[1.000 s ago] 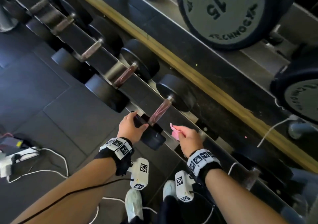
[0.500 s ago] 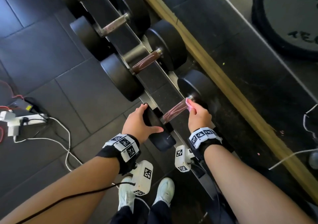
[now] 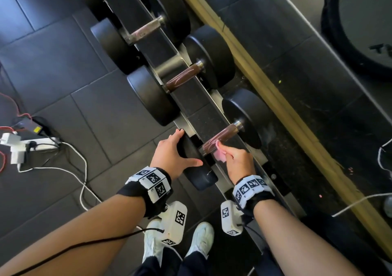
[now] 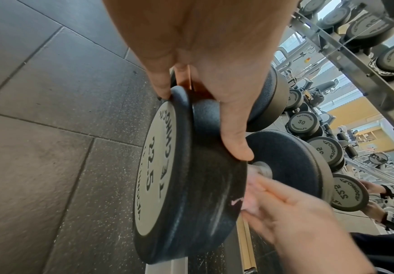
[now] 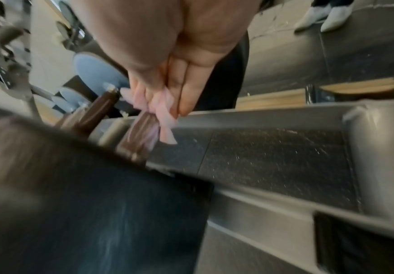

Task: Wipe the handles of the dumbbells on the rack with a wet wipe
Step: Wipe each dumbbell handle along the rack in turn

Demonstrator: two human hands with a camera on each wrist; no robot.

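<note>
The nearest dumbbell lies across the rack rail [image 3: 201, 114], its brown handle [image 3: 222, 136] between two black heads. My left hand [image 3: 174, 154] grips the near head [image 3: 199, 176], thumb on one side and fingers over the rim; the left wrist view shows that head [image 4: 165, 176] marked 22.5. My right hand [image 3: 235, 159] pinches a pink wet wipe [image 3: 220, 154] and presses it against the handle's near end. In the blurred right wrist view the wipe [image 5: 163, 120] drapes over the handle [image 5: 139, 133].
More dumbbells sit along the rack, the neighbour's handle [image 3: 184, 77] just beyond. A power strip [image 3: 40, 146] with cables lies on the floor at left. A wooden strip [image 3: 286, 110] runs behind the rack, a white cable [image 3: 360, 201] at right. My shoes [image 3: 201, 239] stand below.
My right hand brought the wipe onto the handle at its far end, then slid it back to the near end. The left hand has kept its grip on the near head.
</note>
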